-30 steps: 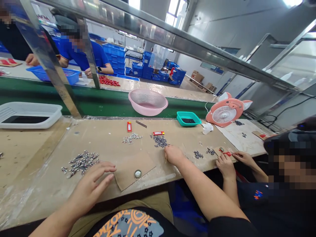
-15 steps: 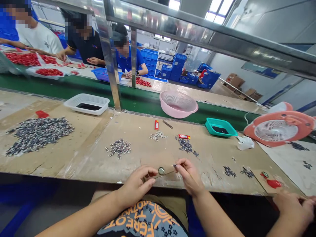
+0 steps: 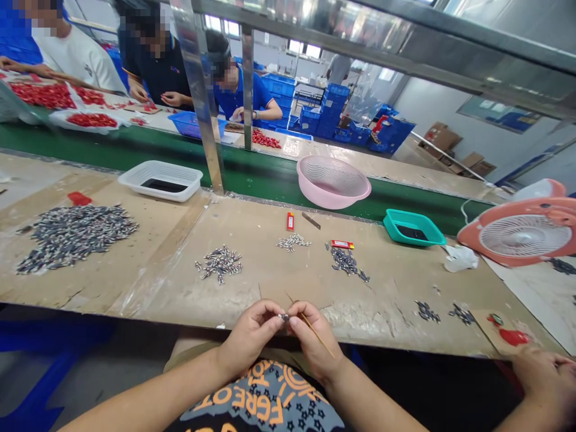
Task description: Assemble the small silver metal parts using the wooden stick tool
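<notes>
My left hand (image 3: 252, 336) is closed, with a small dark-and-white piece (image 3: 284, 317) pinched between thumb and forefinger. Against the other end of that piece press the thumb and forefinger of my right hand (image 3: 315, 342). A thin wooden stick (image 3: 317, 337), like a fine paintbrush, also lies in my right hand, pointing up and left. Both hands are at the table's near edge, over a brown board (image 3: 310, 290). Beyond them are a pile of dark-and-white pieces (image 3: 220, 264), a pile of paler pieces (image 3: 293, 242) and a pile of dark pieces (image 3: 344, 261).
Two red lighters (image 3: 290, 222) and a flat metal strip (image 3: 311, 221) lie farther back. Behind are a pink basket (image 3: 333, 186), a white tray (image 3: 191, 174), a teal tray (image 3: 434, 235) and a fan (image 3: 517, 234). A neighbour's hand (image 3: 540, 375) is at right; co-workers sit opposite.
My right hand has moved left with its dark piece and met my left hand, whose fingers have closed. The bottle cap between them is now mostly hidden. The view has shifted slightly.
</notes>
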Demonstrator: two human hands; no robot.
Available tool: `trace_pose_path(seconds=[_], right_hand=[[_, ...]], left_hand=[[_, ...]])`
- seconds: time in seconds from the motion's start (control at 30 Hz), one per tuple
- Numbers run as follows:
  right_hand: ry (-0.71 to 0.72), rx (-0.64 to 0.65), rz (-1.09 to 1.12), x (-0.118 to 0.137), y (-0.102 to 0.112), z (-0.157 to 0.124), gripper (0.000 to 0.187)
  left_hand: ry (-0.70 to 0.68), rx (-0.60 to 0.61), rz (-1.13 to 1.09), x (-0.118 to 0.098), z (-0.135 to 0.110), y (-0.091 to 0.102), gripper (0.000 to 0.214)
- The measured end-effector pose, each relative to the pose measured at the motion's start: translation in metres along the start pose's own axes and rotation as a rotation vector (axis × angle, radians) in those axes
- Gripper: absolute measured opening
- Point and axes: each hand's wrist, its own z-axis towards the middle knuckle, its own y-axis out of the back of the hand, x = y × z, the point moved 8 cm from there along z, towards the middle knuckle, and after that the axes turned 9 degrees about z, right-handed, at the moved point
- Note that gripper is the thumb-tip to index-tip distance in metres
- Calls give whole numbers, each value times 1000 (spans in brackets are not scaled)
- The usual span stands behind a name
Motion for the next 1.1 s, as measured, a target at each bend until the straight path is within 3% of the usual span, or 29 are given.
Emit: trace_pose_path(seconds=[0.23,0.4,0.8,0.97,1.1], right_hand=[[399,31,-643,39,38,-14,32],[420,22,-766,30,45,-18,27],[412,-21,-718,35,43,-16,22],[382,26,-488,44,25,-19,27],[430,86,-449,54,4,-19,28]], left_hand=[[101,-102,19,13,2,21,13],[136,-94,22,19,3,23,13],[145,-63,37,18,4,23,12],[164,-15,30,18,5,18,13],[162,2,35,17,5,16,13]])
